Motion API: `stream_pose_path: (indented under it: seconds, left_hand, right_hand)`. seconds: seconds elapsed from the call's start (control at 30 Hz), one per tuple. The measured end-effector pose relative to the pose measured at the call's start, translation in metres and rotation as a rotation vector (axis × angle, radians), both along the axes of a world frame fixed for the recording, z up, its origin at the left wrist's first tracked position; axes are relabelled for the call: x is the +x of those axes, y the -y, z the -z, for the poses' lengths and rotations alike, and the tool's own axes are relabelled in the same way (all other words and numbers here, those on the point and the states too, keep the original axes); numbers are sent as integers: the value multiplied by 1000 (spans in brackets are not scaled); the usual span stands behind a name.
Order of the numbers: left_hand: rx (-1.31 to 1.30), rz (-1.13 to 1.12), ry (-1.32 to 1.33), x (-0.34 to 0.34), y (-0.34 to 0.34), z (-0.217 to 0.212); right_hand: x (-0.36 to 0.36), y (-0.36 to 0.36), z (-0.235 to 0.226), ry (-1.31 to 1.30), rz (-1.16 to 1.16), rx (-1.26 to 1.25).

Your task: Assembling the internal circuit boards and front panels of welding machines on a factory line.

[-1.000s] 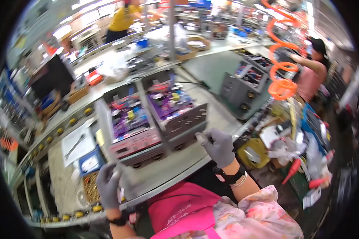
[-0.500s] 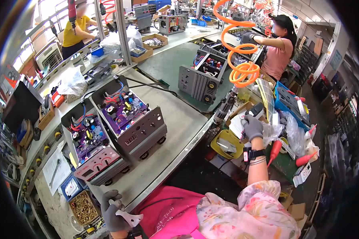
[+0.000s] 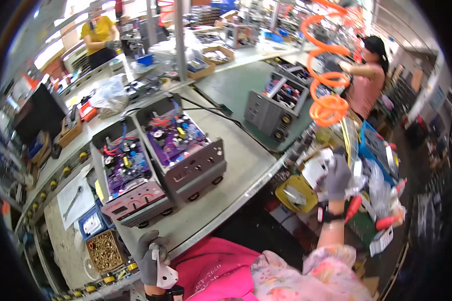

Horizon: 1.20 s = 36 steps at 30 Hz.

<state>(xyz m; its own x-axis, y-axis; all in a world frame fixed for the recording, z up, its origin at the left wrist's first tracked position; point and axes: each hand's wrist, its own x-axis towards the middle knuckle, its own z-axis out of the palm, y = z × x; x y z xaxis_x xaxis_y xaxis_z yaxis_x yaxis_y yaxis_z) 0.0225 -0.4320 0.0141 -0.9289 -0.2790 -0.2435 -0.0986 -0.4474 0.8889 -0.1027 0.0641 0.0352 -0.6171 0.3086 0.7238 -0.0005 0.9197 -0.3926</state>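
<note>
While my gloved left hand point(image 3: 149, 258), toward the lower left of the frame, is curled around a small white piece point(image 3: 166, 275), my gloved right hand point(image 3: 338, 176) is at centre right, between a yellow tub point(image 3: 307, 196) and clear plastic bags point(image 3: 376, 183), and I cannot tell whether it grips anything. Two open machines point(image 3: 198, 169) stand side by side on the bench point(image 3: 243, 165), left of the frame's centre.

Head-worn fisheye cam looks dn over bench point(image 3: 243, 168).
</note>
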Motion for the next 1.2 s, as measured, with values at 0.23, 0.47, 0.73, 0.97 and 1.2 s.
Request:
stream_pose_path:
  seconds: [0.23,0.47,0.73,0.97,1.2]
  left_hand:
    - [-218,422,-75,-16,-32,-39]
    - [-5,340,28,-34,-70,-47]
    - [3,346,-18,-38,-75,-23]
    - [87,315,-25,-43,-74,-24]
    - [95,339,-24,-41,-68,-19]
  right_hand:
    - [44,179,-39,-45,-808,222]
    - [54,260,-22,5,-1194,151]
    - [46,265,-2,103,-1196,-95]
    - [46,271,-1,149,-1185,-126]
    - [50,274,-7,225,-1209,-100]
